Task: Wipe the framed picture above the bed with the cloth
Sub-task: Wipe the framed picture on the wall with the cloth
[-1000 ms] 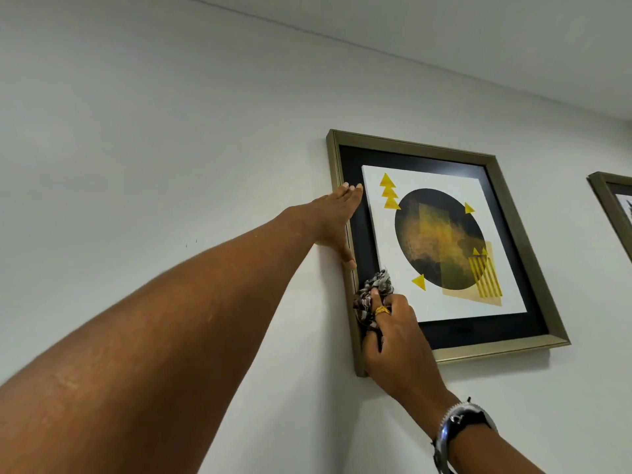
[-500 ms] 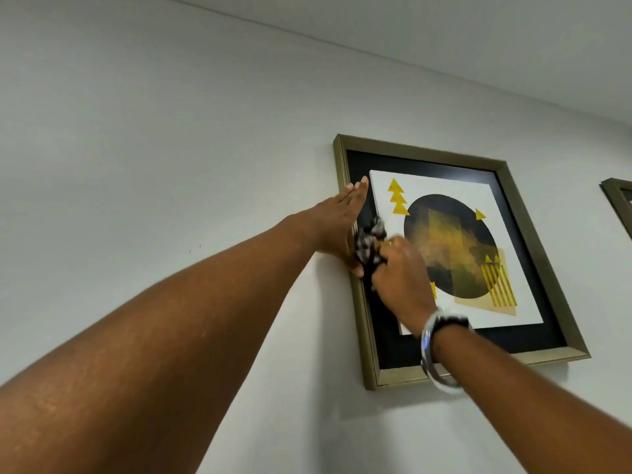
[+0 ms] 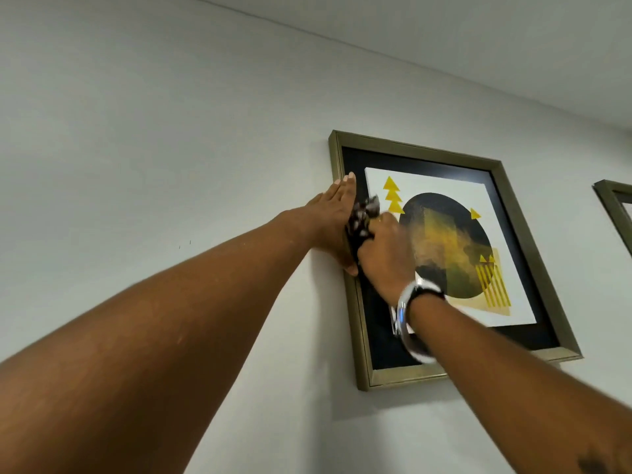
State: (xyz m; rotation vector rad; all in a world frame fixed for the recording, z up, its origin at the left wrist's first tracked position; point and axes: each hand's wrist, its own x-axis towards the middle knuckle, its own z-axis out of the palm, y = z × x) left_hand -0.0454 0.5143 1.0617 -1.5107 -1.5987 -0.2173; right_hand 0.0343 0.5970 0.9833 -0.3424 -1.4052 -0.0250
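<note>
The framed picture [image 3: 533, 268] hangs on the white wall, with a bronze frame, black mat and a dark circle with yellow shapes. My left hand [image 3: 333, 217] lies flat with fingers together against the frame's left edge, thumb below. My right hand [image 3: 384, 248] is closed on a bunched black-and-white patterned cloth [image 3: 362, 217] and presses it on the black mat by the left edge, right beside my left hand. A silver bangle and dark watch sit on my right wrist.
A second bronze frame [image 3: 612, 206] shows partly at the right edge of the view. The ceiling line [image 3: 376, 46] runs above the picture. The bed is out of view.
My right hand has carried the cloth up the picture's left side, from near the bottom-left corner to level with my left hand. My left hand has stayed on the frame edge.
</note>
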